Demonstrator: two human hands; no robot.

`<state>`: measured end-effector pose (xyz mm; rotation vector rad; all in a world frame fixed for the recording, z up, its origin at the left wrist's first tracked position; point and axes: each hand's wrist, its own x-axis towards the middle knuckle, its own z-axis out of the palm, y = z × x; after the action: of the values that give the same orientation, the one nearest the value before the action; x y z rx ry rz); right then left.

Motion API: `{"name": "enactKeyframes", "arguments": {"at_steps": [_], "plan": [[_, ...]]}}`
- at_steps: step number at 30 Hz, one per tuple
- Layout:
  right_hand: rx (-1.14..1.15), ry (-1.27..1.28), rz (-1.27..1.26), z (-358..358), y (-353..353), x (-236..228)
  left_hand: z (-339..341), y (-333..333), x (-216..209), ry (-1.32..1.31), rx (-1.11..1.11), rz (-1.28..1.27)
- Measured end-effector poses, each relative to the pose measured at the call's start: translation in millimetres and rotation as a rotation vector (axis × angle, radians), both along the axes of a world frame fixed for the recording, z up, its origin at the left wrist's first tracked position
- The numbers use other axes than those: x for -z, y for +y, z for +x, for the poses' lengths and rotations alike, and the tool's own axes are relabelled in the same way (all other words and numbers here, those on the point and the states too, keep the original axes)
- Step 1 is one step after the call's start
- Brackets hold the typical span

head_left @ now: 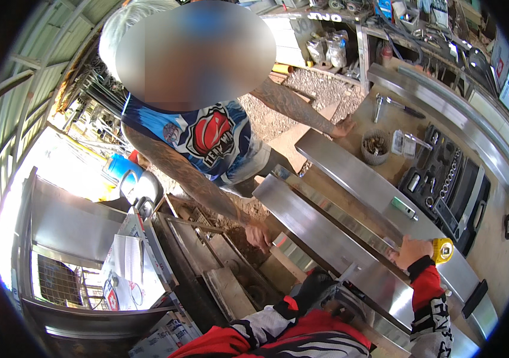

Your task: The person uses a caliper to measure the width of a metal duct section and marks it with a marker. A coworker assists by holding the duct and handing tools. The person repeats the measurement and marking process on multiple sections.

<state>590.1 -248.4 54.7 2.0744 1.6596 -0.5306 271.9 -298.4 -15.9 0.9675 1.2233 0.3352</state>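
My right hand [410,253] is closed around a yellow tape measure [443,250] above a long shiny metal bar [379,194]. A thin strip, apparently its blade, runs away from that hand along the gap between two bars. The nearer metal bar [326,235] lies alongside, a small light-coloured piece [348,271] on it. At the end of my left sleeve is a dark shape, seemingly my left hand [314,287], whose fingers I cannot make out. It is beside the near bar. A small green-and-white object [404,207] lies on the far bar.
Across from me stands a person, one hand [258,236] near the near bar, the other [344,127] by the far bar's end. On the workbench [361,113] are a ratchet [405,107], a cup of small metal parts [375,146] and an open socket set [445,179]. Metal frames [75,221] stand left.
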Motion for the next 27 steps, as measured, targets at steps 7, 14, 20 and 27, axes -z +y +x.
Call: {"name": "enactKeyframes", "arguments": {"at_steps": [7, 14, 20, 27], "plan": [[0.070, 0.928, 0.506, 29.1, -43.4, -28.7, -5.4, 7.5, -18.3, 0.019, 0.246, 0.235], [0.870, 2.136, 0.340, -16.1, -62.2, -10.5, 16.0, 10.1, -30.4, 0.030, -0.224, -0.300], [0.879, 1.856, 0.451, -64.2, -66.9, 24.9, 9.1, 7.0, -22.0, 0.015, -0.209, -0.288], [0.859, 1.572, 0.610, -85.8, -67.8, 45.4, 11.3, 10.4, -25.4, 0.072, -0.188, -0.259]]}}
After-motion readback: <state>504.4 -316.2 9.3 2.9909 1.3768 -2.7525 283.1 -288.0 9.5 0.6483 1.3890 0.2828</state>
